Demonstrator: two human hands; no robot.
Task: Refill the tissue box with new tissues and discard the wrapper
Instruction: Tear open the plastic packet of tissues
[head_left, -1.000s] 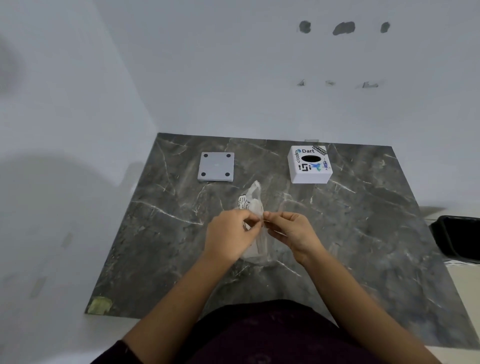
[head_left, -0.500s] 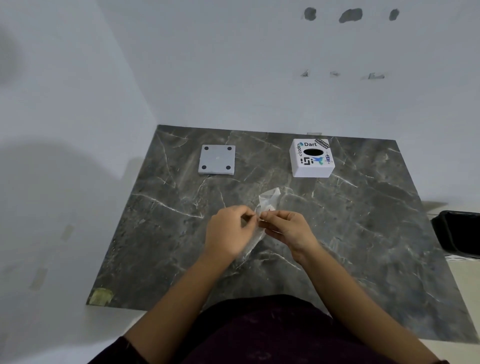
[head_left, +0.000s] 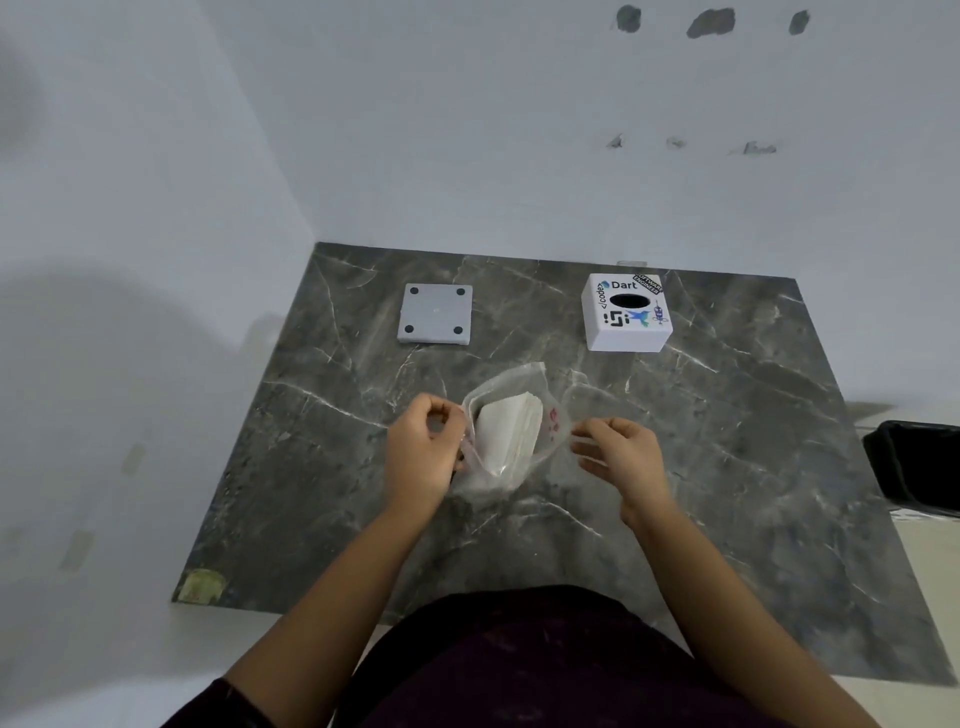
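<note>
Dark grey marble-pattern table against white wall corner. On it, far side: grey square plate with four black dots, left; white tissue box with stickers, right, well apart. Yellowish patch at near-left corner.

The wrapper is thin clear plastic, crinkled and glossy, with matt white paper tissues inside. The worktop looks like dark grey marble, smooth, veined white. Toward its far edge, the white box is matt with printed stickers; the grey plate looks smooth and matt.
</note>
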